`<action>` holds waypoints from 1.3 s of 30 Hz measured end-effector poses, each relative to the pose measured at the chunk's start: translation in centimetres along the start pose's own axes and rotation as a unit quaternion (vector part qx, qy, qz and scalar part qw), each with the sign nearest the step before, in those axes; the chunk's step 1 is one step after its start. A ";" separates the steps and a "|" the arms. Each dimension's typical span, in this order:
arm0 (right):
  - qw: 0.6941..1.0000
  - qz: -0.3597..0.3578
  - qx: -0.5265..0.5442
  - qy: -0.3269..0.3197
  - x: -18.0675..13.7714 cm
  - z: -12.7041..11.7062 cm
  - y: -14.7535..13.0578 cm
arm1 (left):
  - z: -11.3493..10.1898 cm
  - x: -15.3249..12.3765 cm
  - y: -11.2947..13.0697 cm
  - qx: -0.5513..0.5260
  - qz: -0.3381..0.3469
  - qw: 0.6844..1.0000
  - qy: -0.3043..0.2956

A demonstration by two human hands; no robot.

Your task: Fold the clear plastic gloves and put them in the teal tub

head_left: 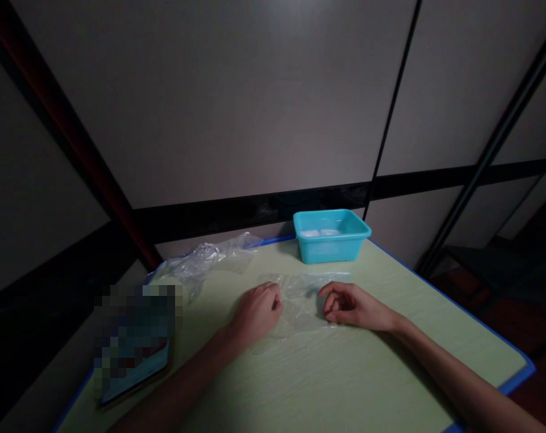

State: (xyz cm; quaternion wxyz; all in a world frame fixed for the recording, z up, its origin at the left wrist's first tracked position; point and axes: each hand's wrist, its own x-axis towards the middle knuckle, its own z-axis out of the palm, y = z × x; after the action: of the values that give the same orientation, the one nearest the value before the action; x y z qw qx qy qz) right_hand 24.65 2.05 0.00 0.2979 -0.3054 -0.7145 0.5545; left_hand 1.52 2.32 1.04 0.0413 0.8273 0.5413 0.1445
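A flat clear plastic bag [302, 300] lies on the pale green table [327, 379] between my hands. My left hand [257, 313] rests on the bag's left edge with its fingers curled under. My right hand [352, 305] sits at the bag's right edge, thumb and fingers curled in a pinch at the plastic. Whether either hand actually grips the film is hard to make out in the dim light.
A turquoise plastic tub [331, 236] with something pale inside stands at the table's far edge. Crumpled clear plastic bags [205, 261] lie at the far left. A blurred flat object [135, 340] sits at the near left. The table has a blue rim; a wall stands close behind.
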 end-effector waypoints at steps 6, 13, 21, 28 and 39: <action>1.000 0.010 0.008 -0.009 -0.1 -0.3 -0.1 | 0.0 0.1 -0.1 0.009 0.008 1.000 -0.001; 0.998 0.004 -0.048 -0.033 -0.5 -0.6 -0.2 | 0.1 0.1 -0.2 0.011 0.003 1.000 -0.009; 0.993 0.014 -0.108 -0.041 -0.5 -0.6 -0.5 | -0.8 -0.8 1.9 0.018 0.020 0.999 0.046; 0.994 0.018 -0.096 -0.038 -0.7 -0.7 -0.4 | -0.4 -4.8 5.6 0.005 0.199 0.979 -0.040; 0.973 -0.028 -0.226 0.029 -1.5 -0.3 -2.1 | 0.7 -4.8 4.5 0.012 0.203 0.974 -0.095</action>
State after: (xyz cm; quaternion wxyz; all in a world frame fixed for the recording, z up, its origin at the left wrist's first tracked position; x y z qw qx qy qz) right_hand 25.59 0.71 1.99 0.2576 -0.3609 -0.8205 0.3609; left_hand 3.95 -3.84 0.44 0.0525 0.9303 0.3572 0.0640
